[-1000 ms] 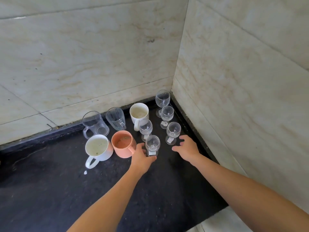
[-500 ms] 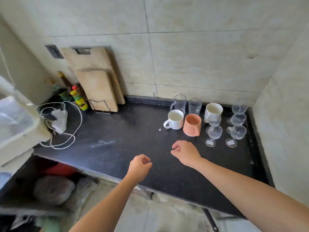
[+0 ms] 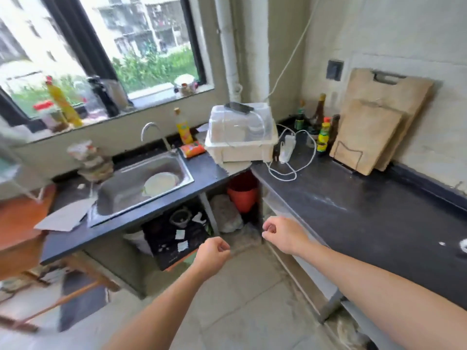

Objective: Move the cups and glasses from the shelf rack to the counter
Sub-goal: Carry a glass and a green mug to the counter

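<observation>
Both hands hang over the floor in front of the counter corner, holding nothing. My left hand [image 3: 213,252] has its fingers curled into a loose fist. My right hand [image 3: 280,234] is also loosely curled, level with the front edge of the black counter [image 3: 353,210]. The cups and glasses lie outside the view to the right; only a white mug's edge [image 3: 463,245] shows at the frame's right border. No shelf rack can be made out in the blurred left part.
A steel sink [image 3: 141,183] holds a white plate. A white covered dish box [image 3: 241,137] with a phone on top, a charger cable [image 3: 288,157], sauce bottles [image 3: 322,132] and leaning cutting boards [image 3: 371,132] stand around the corner. An orange bucket [image 3: 242,195] sits beneath.
The view has swung left, away from the mugs and glasses toward the sink and window. Both hands have pulled back off the counter, empty and curled.
</observation>
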